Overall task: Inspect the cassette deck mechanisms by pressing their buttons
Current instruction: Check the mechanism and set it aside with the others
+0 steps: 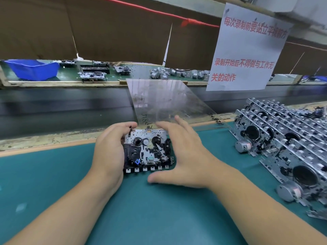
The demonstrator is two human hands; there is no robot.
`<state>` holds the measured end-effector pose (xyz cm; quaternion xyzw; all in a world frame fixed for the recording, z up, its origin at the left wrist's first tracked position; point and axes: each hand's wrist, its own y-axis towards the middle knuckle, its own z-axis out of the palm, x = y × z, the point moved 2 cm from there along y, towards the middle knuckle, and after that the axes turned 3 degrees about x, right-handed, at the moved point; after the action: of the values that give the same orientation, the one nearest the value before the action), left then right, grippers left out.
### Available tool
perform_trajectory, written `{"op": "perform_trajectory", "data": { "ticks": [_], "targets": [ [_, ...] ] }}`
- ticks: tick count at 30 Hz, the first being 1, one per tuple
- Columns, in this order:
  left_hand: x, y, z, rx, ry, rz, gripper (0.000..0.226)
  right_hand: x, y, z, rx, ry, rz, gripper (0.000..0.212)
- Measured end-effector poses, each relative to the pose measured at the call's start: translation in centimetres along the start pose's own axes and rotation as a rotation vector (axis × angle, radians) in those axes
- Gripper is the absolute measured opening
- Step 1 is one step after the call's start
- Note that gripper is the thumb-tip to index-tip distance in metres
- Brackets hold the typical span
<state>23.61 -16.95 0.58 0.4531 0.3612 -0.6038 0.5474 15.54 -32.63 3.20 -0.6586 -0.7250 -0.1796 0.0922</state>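
Observation:
A cassette deck mechanism (147,150), a metal plate with black reels and a row of white buttons along its near edge, lies on the green mat (150,209) in front of me. My left hand (110,149) grips its left side, fingers curled over the far left corner. My right hand (184,154) hovers at its right side with fingers spread and straight, the thumb stretched out below the button row.
A stack of several more mechanisms (283,144) with round motors fills the right of the mat. A clear plastic sheet (168,101) leans behind the deck. Beyond runs a dark conveyor belt (62,105), with a blue bin (33,68) and parts at the back. A paper notice (247,50) hangs upper right.

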Motion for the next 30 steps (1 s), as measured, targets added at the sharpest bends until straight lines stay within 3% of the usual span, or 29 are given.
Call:
{"op": "perform_trajectory", "data": {
  "ticks": [3,7,17,22,26,30],
  "targets": [
    [-0.1,-0.1,0.0,0.001,-0.039,-0.006,0.032,2.2,0.3,1.3,-0.080,-0.112,-0.074,0.132],
    [-0.2,-0.2,0.1,0.019,-0.069,-0.034,0.024,3.1,1.0,1.6,-0.160,-0.066,-0.065,0.132],
    [0.1,-0.3,0.4,0.043,0.040,0.063,0.025,2.7,1.2,0.6,-0.162,0.069,0.025,0.103],
    [0.7,0.0,0.0,-0.055,0.056,0.067,0.030,2.3,0.8,0.8,-0.051,0.130,-0.033,0.096],
    [0.9,0.4,-0.3,-0.086,0.036,0.067,0.026,1.7,0.7,1.5,-0.089,0.162,-0.118,0.053],
    [0.9,0.5,-0.3,-0.076,0.005,0.041,0.023,1.3,0.9,1.6,-0.104,0.140,-0.154,0.045]
  ]
}}
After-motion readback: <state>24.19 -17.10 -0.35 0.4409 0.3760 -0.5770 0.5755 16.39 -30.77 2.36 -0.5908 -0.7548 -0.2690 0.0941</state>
